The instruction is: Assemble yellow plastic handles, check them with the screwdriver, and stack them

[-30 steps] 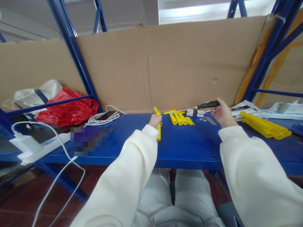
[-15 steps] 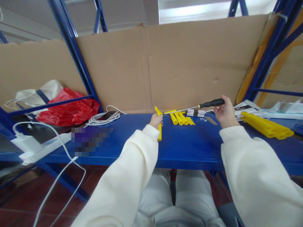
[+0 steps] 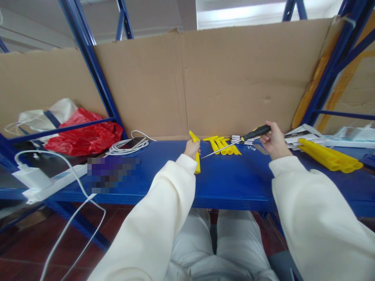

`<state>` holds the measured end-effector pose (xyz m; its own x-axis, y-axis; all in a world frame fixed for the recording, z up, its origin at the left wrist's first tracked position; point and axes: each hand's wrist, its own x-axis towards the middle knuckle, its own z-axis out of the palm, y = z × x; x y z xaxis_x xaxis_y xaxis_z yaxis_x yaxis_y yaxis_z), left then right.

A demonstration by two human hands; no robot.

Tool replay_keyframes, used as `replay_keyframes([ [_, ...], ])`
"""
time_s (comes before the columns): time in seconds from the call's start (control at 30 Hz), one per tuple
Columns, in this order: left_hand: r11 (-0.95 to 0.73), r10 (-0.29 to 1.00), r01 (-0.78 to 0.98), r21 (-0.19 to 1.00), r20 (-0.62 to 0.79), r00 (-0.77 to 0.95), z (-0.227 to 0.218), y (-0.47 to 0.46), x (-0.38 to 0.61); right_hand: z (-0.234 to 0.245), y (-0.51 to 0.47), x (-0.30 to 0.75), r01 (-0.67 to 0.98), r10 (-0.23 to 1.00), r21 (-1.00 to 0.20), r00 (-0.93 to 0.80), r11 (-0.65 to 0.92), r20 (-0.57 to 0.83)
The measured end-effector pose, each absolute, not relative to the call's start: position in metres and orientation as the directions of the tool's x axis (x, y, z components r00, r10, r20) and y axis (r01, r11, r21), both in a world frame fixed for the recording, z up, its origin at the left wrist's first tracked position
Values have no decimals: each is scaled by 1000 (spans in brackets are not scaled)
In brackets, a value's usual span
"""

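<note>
My left hand (image 3: 192, 149) is closed around a yellow plastic handle-like piece (image 3: 197, 167), its narrow top and tubular lower end showing past the fingers. In my right hand (image 3: 274, 141) is a long screwdriver (image 3: 257, 132) with a black and yellow handle. Its thin shaft slants down to the left, and the tip sits just right of the yellow piece, apart from it. Behind the shaft, several similar yellow pieces (image 3: 217, 145) lie in a row on the blue table. Small screws (image 3: 251, 148) and a flat metal strip (image 3: 260, 149) lie beside them.
Yellow tubes (image 3: 331, 155) and papers (image 3: 304, 134) lie on the right. A coiled white cable (image 3: 129, 146), a phone, a power strip (image 3: 55, 185) and a red bag (image 3: 86, 132) are on the left. Cardboard (image 3: 234, 82) stands along the back of the blue table (image 3: 234, 183).
The screwdriver's tip has come away from the yellow piece and dropped lower. My right hand has moved slightly left and down; my left hand keeps its hold almost in place.
</note>
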<state>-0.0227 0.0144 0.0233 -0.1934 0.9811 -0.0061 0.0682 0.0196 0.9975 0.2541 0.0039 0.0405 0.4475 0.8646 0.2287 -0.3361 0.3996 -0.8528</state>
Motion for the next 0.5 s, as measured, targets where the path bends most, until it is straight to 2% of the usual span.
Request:
replay_keyframes([
  [0.1,16,982,69,997,-3,-190,23,15,-23,40,1,240,-371,856,-835,473,407,207],
  [0.2,7,983,66,998,5,-182,21,17,-23,38,0,230,-343,869,-867,461,362,181],
  [0.27,10,984,66,998,2,-179,21,17,-23,38,-2,226,-299,905,-923,413,240,102],
  [0.37,20,985,73,997,-7,-173,22,16,-23,37,-6,223,-164,962,-984,255,-62,-103],
  [0.43,20,986,72,997,-8,-169,23,14,-23,36,-7,223,-30,959,-974,170,-224,-226],
  [0.5,23,986,70,997,-11,-166,25,12,-23,31,-6,224,86,944,-944,123,-317,-306],
])
